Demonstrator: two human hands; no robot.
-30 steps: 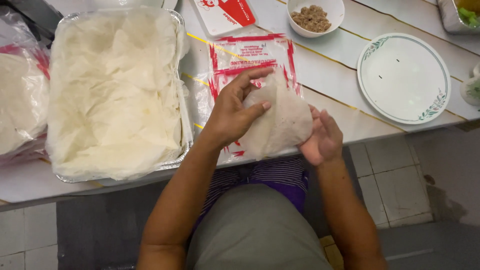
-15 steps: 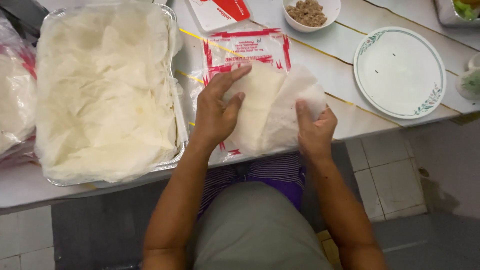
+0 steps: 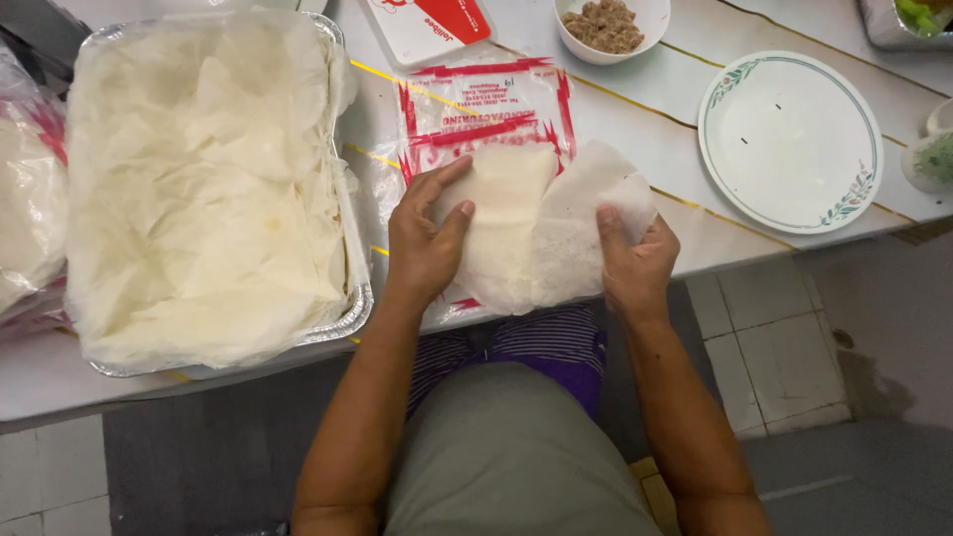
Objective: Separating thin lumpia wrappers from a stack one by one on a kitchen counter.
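Note:
Both my hands hold thin, pale wrapper sheets (image 3: 536, 223) over the table's front edge. My left hand (image 3: 425, 233) presses the left part, thumb on top. My right hand (image 3: 635, 263) pinches one sheet at its right edge and pulls it away from the rest, so the sheets spread apart. Under them lies a clear plastic packet (image 3: 486, 104) with red print. A large foil tray (image 3: 352, 248) on the left is filled with separated wrapper sheets (image 3: 199, 189).
A white plate (image 3: 789, 139) with a green leaf rim stands at the right. A small white bowl (image 3: 650, 25) of brown minced filling sits at the back. A red and white box (image 3: 427, 25) lies beside it. Bagged wrappers (image 3: 25, 199) lie at far left.
The folded bundle of sheets has been opened out. My right hand moved right, peeling one sheet off, while my left hand stayed on the left part.

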